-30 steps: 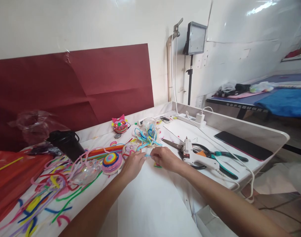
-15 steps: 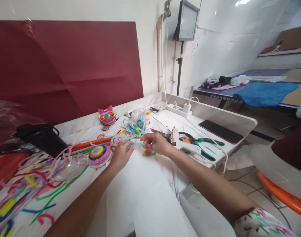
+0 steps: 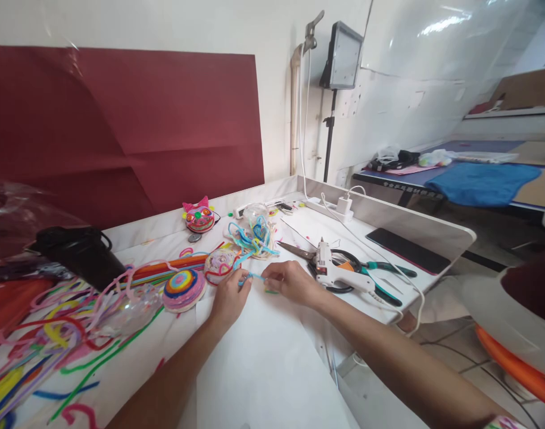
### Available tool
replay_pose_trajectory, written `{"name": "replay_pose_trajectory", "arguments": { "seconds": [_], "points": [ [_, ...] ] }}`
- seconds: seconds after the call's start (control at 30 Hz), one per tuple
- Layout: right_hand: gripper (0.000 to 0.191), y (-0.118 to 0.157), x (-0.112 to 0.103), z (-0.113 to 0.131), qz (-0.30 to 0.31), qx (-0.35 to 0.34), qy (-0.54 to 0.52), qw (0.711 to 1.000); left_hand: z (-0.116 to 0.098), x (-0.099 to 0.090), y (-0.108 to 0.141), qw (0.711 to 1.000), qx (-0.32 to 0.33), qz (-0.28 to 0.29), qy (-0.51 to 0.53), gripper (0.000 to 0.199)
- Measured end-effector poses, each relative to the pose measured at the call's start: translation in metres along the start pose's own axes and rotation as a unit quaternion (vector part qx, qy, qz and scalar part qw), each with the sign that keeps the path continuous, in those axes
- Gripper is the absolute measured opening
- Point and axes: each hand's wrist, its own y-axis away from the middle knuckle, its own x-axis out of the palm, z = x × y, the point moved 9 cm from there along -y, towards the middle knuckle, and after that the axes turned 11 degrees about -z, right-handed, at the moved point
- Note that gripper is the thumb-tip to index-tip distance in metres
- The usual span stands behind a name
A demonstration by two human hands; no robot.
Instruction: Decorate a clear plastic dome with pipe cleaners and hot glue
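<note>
A short light blue pipe cleaner (image 3: 256,276) stretches between my two hands, above a white sheet of paper (image 3: 254,363). My left hand (image 3: 229,301) pinches one end of it, beside a round pale piece with a red strand (image 3: 221,265). The other end is in the closed fingers of my right hand (image 3: 294,283), which partly covers a small green-edged piece on the table. Just beyond my hands lies a tangle of blue, yellow and white pipe cleaners (image 3: 257,235). A round coiled disc (image 3: 183,289) in pink, blue, yellow and orange sits left of my left hand.
Right of my hands lie a white glue gun (image 3: 339,271), scissors (image 3: 296,250) and green-handled pliers (image 3: 383,292), with a phone (image 3: 406,250) near the edge. Loose coloured pipe cleaners (image 3: 58,333) spread over the left side. A pink-eared cat-face piece (image 3: 199,217) stands behind.
The view has tilted up slightly, so the scene sits lower in it. My hands have come a little nearer, still holding the blue pipe cleaner, and my right hand hides more of the green-edged piece.
</note>
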Motion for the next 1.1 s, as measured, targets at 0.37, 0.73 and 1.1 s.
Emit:
{"name": "replay_pose_trajectory", "arguments": {
  "seconds": [0.37, 0.73, 1.1],
  "points": [
    [0.025, -0.02, 0.012, 0.003, 0.012, -0.034, 0.265, 0.964, -0.003, -0.005, 0.01, 0.998, 0.04, -0.039, -0.007, 0.031],
    [0.025, -0.033, 0.011, -0.013, 0.024, -0.005, 0.353, 0.935, -0.005, -0.003, 0.014, 0.999, 0.045, -0.027, -0.007, 0.034],
    [0.024, -0.033, 0.019, -0.015, 0.048, -0.018, 0.395, 0.917, -0.005, 0.0, 0.015, 0.999, 0.039, -0.011, -0.012, 0.034]
  ]
}}
